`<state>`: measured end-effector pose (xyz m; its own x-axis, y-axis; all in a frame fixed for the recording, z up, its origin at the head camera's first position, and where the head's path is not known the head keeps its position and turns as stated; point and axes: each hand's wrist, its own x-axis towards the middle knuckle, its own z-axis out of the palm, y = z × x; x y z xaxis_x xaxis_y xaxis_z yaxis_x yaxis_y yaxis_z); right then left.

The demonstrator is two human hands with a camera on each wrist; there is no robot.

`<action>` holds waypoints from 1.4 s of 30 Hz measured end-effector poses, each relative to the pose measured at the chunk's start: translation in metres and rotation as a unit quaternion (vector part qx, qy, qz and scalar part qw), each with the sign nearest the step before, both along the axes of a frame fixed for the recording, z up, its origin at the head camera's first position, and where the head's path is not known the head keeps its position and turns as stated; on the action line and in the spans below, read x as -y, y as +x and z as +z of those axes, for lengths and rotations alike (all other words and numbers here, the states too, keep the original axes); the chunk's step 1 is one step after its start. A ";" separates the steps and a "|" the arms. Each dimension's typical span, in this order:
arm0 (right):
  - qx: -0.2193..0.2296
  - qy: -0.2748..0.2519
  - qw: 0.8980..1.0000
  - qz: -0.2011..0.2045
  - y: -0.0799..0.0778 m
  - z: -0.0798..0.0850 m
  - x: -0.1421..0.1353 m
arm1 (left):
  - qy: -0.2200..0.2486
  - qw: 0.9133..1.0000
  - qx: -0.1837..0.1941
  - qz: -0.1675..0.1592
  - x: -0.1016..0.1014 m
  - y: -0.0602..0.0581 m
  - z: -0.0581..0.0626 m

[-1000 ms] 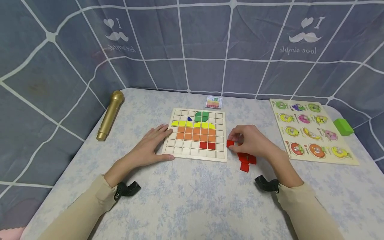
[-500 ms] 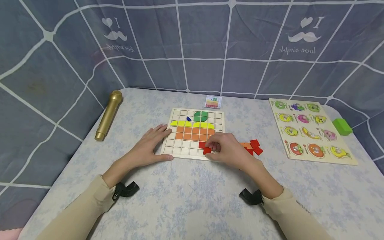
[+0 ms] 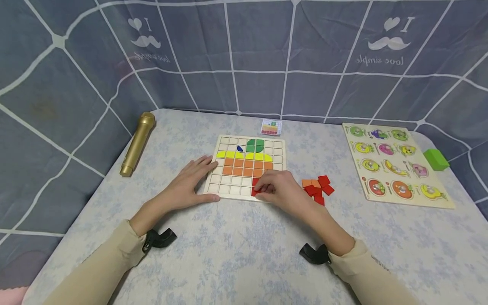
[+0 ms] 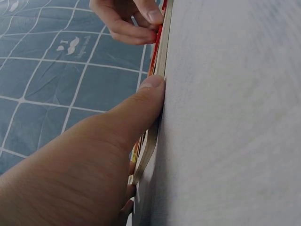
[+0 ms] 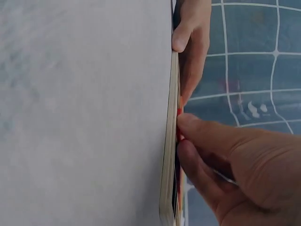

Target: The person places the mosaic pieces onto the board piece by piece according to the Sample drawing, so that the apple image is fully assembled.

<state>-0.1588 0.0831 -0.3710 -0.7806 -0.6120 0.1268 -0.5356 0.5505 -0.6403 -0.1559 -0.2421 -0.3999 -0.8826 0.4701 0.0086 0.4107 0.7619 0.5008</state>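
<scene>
A wooden grid board lies on the table, with green, blue, yellow, orange and red pieces set in its cells. My left hand rests along its left side, fingers spread and fairly straight, the thumb against the near edge. Over the board's lower right, my right hand pinches a red square tile between thumb and fingertips, right at the row below the upper red tiles. That hand covers the board's lower right corner. In the right wrist view, the red tile shows at the fingertips.
Loose red and orange tiles lie right of the board. A small picture card sits behind it. A gold microphone lies at left. At right are a fruit puzzle board and a green block. A tiled-pattern curtain hangs behind.
My right hand has moved left from the loose tiles to the board with a red tile, then slightly further left in the lower row. The left hand stays in place.
</scene>
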 end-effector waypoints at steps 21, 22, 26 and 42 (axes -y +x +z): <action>0.178 0.112 0.977 -0.047 -0.041 0.042 -0.121 | 0.001 1.000 -0.001 0.002 0.000 0.001 -0.001; 0.184 0.117 0.975 -0.042 -0.041 0.041 -0.125 | 0.002 1.000 -0.002 0.001 0.000 0.001 -0.001; 0.172 0.123 0.977 -0.019 -0.043 0.034 -0.131 | 0.003 1.000 -0.005 -0.002 0.001 0.001 -0.002; 0.097 0.103 0.988 -0.064 -0.048 0.014 -0.119 | -0.001 1.000 0.000 0.000 -0.001 0.002 0.002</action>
